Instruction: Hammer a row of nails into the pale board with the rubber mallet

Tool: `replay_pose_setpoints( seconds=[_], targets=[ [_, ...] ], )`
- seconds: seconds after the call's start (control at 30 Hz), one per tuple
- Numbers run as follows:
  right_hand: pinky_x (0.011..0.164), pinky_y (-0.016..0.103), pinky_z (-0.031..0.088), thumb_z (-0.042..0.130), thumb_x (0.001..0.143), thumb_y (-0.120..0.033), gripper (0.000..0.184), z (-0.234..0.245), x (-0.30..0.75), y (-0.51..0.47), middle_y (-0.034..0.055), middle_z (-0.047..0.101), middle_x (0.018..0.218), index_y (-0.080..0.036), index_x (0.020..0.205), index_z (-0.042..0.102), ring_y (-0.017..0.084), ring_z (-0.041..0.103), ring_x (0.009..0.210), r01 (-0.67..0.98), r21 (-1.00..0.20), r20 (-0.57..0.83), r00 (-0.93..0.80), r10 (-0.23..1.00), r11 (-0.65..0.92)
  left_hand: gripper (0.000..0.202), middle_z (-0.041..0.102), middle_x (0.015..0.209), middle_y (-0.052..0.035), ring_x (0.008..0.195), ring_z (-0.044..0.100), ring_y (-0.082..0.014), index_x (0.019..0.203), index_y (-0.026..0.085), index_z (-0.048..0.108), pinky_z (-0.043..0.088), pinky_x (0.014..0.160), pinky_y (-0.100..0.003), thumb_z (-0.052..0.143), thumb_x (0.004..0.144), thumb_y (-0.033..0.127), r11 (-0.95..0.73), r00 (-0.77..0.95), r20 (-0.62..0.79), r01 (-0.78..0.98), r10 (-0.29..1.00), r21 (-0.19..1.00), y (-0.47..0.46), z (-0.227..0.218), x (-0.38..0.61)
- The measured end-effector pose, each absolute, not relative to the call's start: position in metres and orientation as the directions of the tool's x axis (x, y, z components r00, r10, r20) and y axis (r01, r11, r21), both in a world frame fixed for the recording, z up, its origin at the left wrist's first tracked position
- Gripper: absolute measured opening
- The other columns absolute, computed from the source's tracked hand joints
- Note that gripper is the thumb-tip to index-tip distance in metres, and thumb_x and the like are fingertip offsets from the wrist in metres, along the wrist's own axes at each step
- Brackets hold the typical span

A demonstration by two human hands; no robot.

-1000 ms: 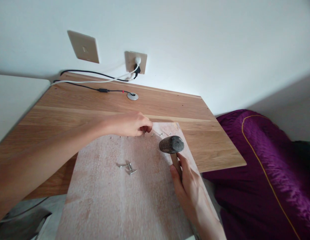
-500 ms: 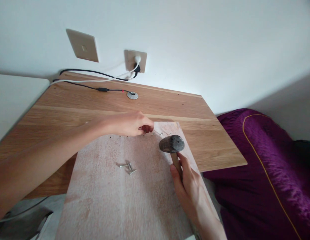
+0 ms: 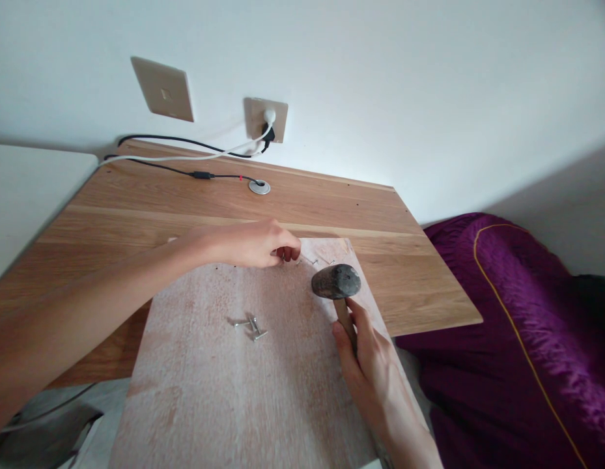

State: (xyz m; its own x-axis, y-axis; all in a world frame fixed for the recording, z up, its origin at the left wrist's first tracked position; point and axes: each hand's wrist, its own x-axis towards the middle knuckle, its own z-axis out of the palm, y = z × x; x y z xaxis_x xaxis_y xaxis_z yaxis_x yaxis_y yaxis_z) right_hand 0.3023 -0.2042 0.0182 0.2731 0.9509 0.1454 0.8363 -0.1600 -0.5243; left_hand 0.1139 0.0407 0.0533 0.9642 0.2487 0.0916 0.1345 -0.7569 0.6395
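My right hand (image 3: 373, 365) is wrapped round the wooden handle of a mallet (image 3: 336, 281) with a dark, scuffed head. The mallet head hangs over the right side of a pale, whitish-brown board (image 3: 204, 391). Near the board's far edge, the fingers of my left hand (image 3: 277, 246) are pinched together over a row of small holes; what they hold is too small to make out. Just right of those fingertips, two small metal pins (image 3: 315, 262) stand up from the board. Several loose metal connecting bolts (image 3: 253, 327) lie in a pile on the board's middle.
Beneath the board is a wooden desktop (image 3: 307, 202) with a round cable grommet (image 3: 259, 187). Black and white cables (image 3: 185, 158) run to a wall socket (image 3: 277, 120). At the right stands something under a purple cover (image 3: 478, 365). A white panel (image 3: 28, 195) borders the left.
My left fingertips have shifted very slightly over the holes. The mallet, the pins and the loose bolts hold their places.
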Motion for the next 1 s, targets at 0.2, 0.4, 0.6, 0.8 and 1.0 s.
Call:
replay_pose_setpoints(
  seconds=[0.2,0.4,0.6,0.8,1.0],
  targets=[
    [0.081,0.038,0.061,0.038,0.107,-0.037,0.043,0.0246,0.3039,-0.2025,0.0177,0.078,0.113,-0.015,0.139,0.054,0.027,0.078,0.096,0.845,-0.516,0.123,0.236,0.964,-0.141,0.019,0.073,0.083,-0.0018,0.074,0.065,-0.0138,0.086,0.018,0.071,0.042,0.070,-0.024,0.061,0.082,0.002,-0.767,0.966,0.083,0.140,0.243,0.626,0.0421,0.0537,0.1137],
    [0.076,0.037,0.061,0.038,0.107,-0.039,0.044,0.0236,0.3033,-0.2034,0.0170,0.079,0.107,-0.014,0.138,0.055,0.027,0.078,0.091,0.847,-0.510,0.109,0.235,0.966,-0.149,0.020,0.073,0.083,-0.0015,0.073,0.064,-0.0133,0.086,0.018,0.071,0.042,0.070,-0.024,0.060,0.082,0.001,-0.763,0.965,0.098,0.129,0.244,0.633,0.0425,0.0544,0.1127],
    [0.078,0.037,0.061,0.037,0.107,-0.039,0.043,0.0211,0.3028,-0.2040,0.0166,0.079,0.107,-0.014,0.137,0.056,0.027,0.077,0.090,0.847,-0.513,0.132,0.239,0.962,-0.140,0.020,0.075,0.084,-0.0014,0.074,0.065,-0.0139,0.086,0.018,0.071,0.043,0.071,-0.025,0.059,0.083,0.002,-0.770,0.967,0.093,0.129,0.237,0.625,0.0422,0.0569,0.1124],
    [0.079,0.038,0.061,0.037,0.106,-0.038,0.043,0.0228,0.3038,-0.2032,0.0168,0.079,0.109,-0.015,0.138,0.055,0.027,0.078,0.092,0.841,-0.521,0.125,0.244,0.962,-0.146,0.021,0.074,0.083,-0.0011,0.073,0.065,-0.0140,0.087,0.018,0.072,0.043,0.071,-0.025,0.059,0.082,0.002,-0.769,0.966,0.090,0.134,0.242,0.625,0.0419,0.0567,0.1123],
    [0.078,0.037,0.060,0.038,0.107,-0.039,0.043,0.0165,0.3031,-0.2053,0.0156,0.079,0.110,-0.016,0.138,0.056,0.027,0.078,0.093,0.834,-0.523,0.126,0.277,0.953,-0.173,0.017,0.074,0.083,-0.0007,0.072,0.065,-0.0138,0.087,0.019,0.071,0.041,0.069,-0.025,0.062,0.083,0.005,-0.769,0.967,0.095,0.125,0.235,0.627,0.0447,0.0524,0.1122]
  ],
)
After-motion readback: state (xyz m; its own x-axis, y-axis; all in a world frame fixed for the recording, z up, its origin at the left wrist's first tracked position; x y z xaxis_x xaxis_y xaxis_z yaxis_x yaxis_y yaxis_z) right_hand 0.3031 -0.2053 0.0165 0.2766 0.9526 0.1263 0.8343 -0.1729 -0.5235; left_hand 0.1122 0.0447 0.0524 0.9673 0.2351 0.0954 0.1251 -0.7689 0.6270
